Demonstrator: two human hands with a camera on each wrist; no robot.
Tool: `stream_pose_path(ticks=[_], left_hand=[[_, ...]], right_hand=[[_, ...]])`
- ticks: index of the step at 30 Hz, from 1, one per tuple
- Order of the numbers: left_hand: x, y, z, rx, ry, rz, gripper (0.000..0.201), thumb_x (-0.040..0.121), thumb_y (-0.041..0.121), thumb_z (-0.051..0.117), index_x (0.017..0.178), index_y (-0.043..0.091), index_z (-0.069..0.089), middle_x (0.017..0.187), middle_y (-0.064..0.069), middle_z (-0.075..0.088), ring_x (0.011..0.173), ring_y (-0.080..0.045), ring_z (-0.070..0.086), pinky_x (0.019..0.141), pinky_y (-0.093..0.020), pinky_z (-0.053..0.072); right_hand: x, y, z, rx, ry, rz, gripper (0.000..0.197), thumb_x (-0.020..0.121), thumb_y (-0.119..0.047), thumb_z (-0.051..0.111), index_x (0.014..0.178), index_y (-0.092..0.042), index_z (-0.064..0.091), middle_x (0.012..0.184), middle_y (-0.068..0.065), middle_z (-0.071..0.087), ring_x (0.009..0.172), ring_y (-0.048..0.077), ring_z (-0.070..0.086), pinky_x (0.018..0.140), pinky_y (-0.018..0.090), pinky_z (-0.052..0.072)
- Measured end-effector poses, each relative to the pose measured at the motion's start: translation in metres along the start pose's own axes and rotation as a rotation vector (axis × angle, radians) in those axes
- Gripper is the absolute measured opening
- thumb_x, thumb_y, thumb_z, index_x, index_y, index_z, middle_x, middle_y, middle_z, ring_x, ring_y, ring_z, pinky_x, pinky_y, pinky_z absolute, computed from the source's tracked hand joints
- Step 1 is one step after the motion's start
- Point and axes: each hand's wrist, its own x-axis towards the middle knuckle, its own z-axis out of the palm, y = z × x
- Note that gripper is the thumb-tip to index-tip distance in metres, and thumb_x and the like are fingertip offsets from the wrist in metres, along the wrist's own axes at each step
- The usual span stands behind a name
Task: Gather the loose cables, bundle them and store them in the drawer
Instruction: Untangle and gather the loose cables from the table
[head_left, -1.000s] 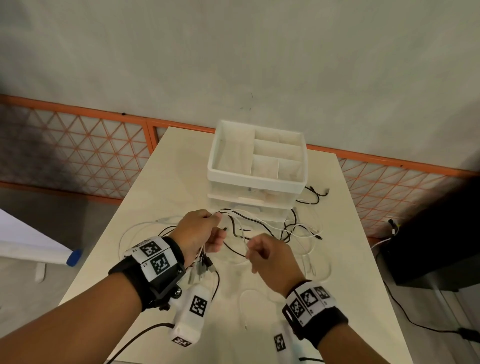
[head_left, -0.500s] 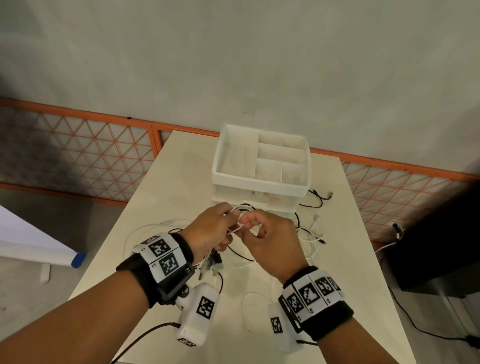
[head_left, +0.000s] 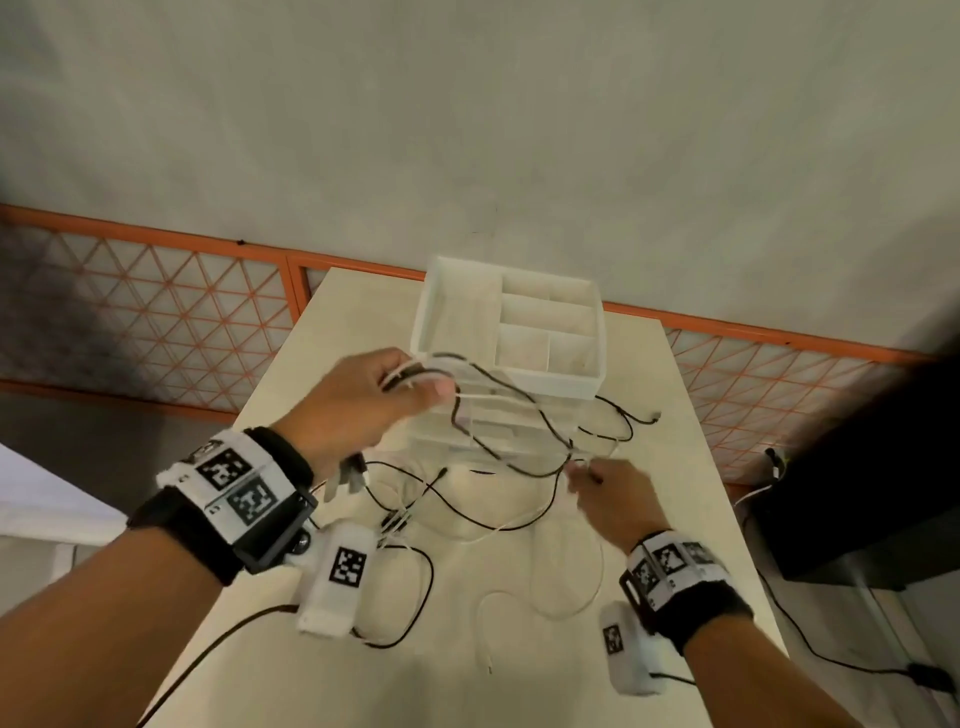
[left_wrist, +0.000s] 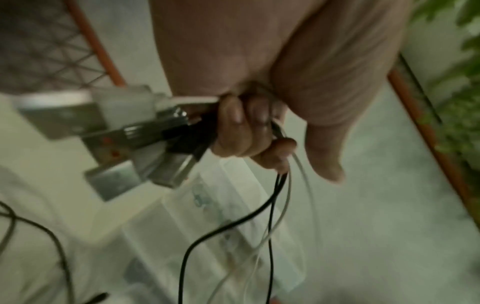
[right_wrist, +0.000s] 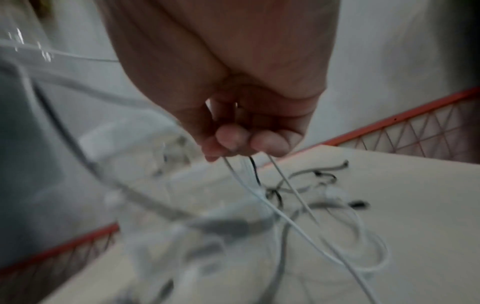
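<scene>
We see the drawer unit (head_left: 511, 343) at the table's (head_left: 696, 467) far end; before it the cables (head_left: 498, 441) hang between both hands.

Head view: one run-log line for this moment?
left hand: grips cables | right hand: pinches cables | organizer drawers: closed | stage: gathering

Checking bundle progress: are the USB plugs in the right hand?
No, the left hand grips the USB plugs; the right hand pinches only thin cables.
</scene>
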Motion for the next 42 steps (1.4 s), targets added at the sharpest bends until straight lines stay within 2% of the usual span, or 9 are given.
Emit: stream_pose_path(ticks=[3, 8, 12, 15, 21, 27, 31, 37, 42], left_hand=[[-0.001, -0.014, 0.016, 0.204, -0.009, -0.011, 0.029, 0.089, 0.039, 0.066, 0.074, 0.015, 0.064, 0.040, 0.015, 0.042, 0.036, -0.003, 0.034, 0.042, -0.016, 0.026], [0.011, -0.027, 0.016, -0.194, 0.226, -0.195, 0.021, 0.094, 0.016, 0.057, 0.078, 0.006, 0.065, 0.054, -0.001, 0.029, 0.046, -0.015, 0.020, 0.044, -0.024, 0.017], [0.017, -0.019, 0.001, -0.417, 0.272, -0.194, 0.018, 0.094, 0.014, 0.058, 0.077, 0.010, 0.062, 0.049, 0.004, 0.029, 0.040, -0.012, 0.020, 0.040, -0.019, 0.017], [0.017, -0.018, -0.002, -0.446, 0.225, -0.222, 0.017, 0.095, 0.018, 0.059, 0.079, 0.010, 0.061, 0.047, 0.007, 0.030, 0.038, -0.009, 0.021, 0.035, -0.018, 0.018], [0.013, -0.026, 0.020, -0.339, 0.116, -0.372, 0.016, 0.096, 0.015, 0.054, 0.088, 0.006, 0.063, 0.047, 0.007, 0.030, 0.041, -0.010, 0.019, 0.034, -0.020, 0.017], [0.011, -0.013, 0.013, -0.426, 0.043, -0.276, 0.009, 0.092, 0.009, 0.057, 0.097, 0.004, 0.062, 0.051, 0.006, 0.027, 0.042, -0.010, 0.018, 0.037, -0.020, 0.014], [0.007, -0.006, 0.005, -0.545, -0.005, -0.160, 0.013, 0.092, 0.001, 0.051, 0.098, 0.001, 0.063, 0.056, 0.004, 0.022, 0.043, -0.010, 0.018, 0.041, -0.023, 0.012], [0.004, 0.007, 0.021, -0.424, -0.067, -0.148, 0.019, 0.094, 0.005, 0.048, 0.100, -0.001, 0.064, 0.051, 0.006, 0.026, 0.044, -0.010, 0.018, 0.042, -0.021, 0.012], [-0.002, 0.027, 0.044, -0.218, -0.239, -0.052, 0.016, 0.091, 0.007, 0.053, 0.091, -0.002, 0.066, 0.050, 0.006, 0.029, 0.046, -0.012, 0.021, 0.045, -0.024, 0.016]], right_hand=[[0.007, -0.031, -0.048, 0.271, 0.322, -0.125, 0.025, 0.099, -0.033, 0.053, 0.085, -0.023, 0.071, 0.075, -0.003, 0.074, 0.066, 0.017, 0.067, 0.065, 0.031, 0.054], [0.013, -0.048, -0.092, 0.462, 0.639, -0.188, 0.016, 0.093, -0.047, 0.058, 0.084, -0.034, 0.061, 0.071, -0.006, 0.070, 0.058, 0.017, 0.062, 0.059, 0.030, 0.051], [0.027, -0.013, -0.076, 0.462, 0.469, 0.099, 0.036, 0.086, -0.059, 0.047, 0.081, -0.027, 0.061, 0.073, -0.003, 0.074, 0.079, 0.029, 0.071, 0.085, 0.053, 0.057], [0.023, -0.013, -0.070, 0.450, 0.473, -0.005, 0.019, 0.090, -0.044, 0.048, 0.081, -0.036, 0.063, 0.086, -0.009, 0.073, 0.088, 0.028, 0.070, 0.088, 0.055, 0.056], [0.008, -0.063, -0.101, 0.402, 0.625, -0.470, 0.011, 0.101, -0.041, 0.051, 0.103, -0.040, 0.062, 0.088, -0.004, 0.070, 0.065, 0.026, 0.065, 0.064, 0.032, 0.052], [0.023, -0.030, -0.086, 0.331, 0.581, -0.463, 0.013, 0.098, -0.027, 0.057, 0.103, -0.038, 0.062, 0.145, -0.023, 0.049, 0.081, 0.023, 0.069, 0.074, 0.033, 0.057], [0.023, -0.001, -0.077, 0.287, 0.527, -0.326, 0.031, 0.093, -0.006, 0.058, 0.114, -0.029, 0.064, 0.155, -0.016, 0.041, 0.083, 0.013, 0.068, 0.073, 0.010, 0.048], [-0.003, -0.025, -0.067, 0.213, 0.102, -0.219, 0.063, 0.087, -0.016, 0.062, 0.140, -0.045, 0.048, 0.063, -0.007, 0.064, 0.056, 0.010, 0.056, 0.066, 0.032, 0.051], [-0.035, -0.085, -0.025, 0.268, -0.119, -0.513, 0.065, 0.078, -0.040, 0.081, 0.134, -0.047, 0.048, 0.054, -0.008, 0.053, 0.048, 0.004, 0.047, 0.053, 0.014, 0.039]])
